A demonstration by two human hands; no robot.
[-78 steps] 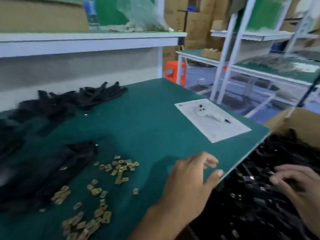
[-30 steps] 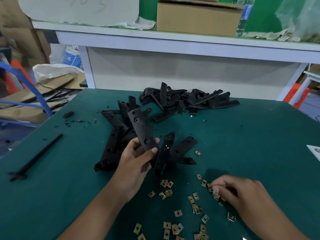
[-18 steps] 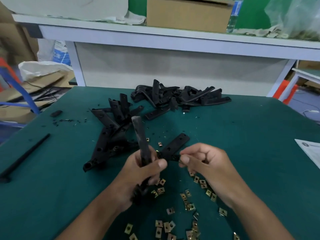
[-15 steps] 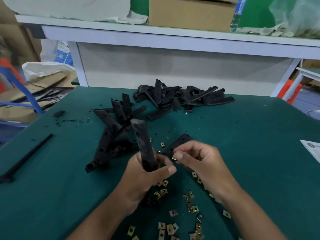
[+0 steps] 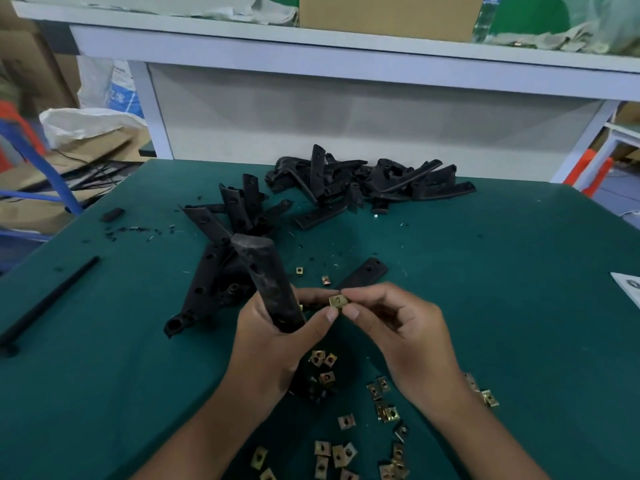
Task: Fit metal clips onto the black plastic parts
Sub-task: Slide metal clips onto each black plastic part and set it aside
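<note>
Clip's up off the pile now
R hand [image 5: 408, 334] pinches metal clip [image 5: 338, 301] just beside black part [image 5: 268, 285], gripped by L hand [image 5: 273, 344] — fitting's next imo.

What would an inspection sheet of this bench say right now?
Surface: green bench mat, dusted with black plastic shavings.
Job's things: left hand grips a black plastic part; right hand pinches a metal clip; loose clips in front, two part piles behind.
Clutter: black rod, paper sheet.
Hands: both busy.
Cables: nothing seen on the bench.
Surroundings: shelf with cardboard box; white sack.
</note>
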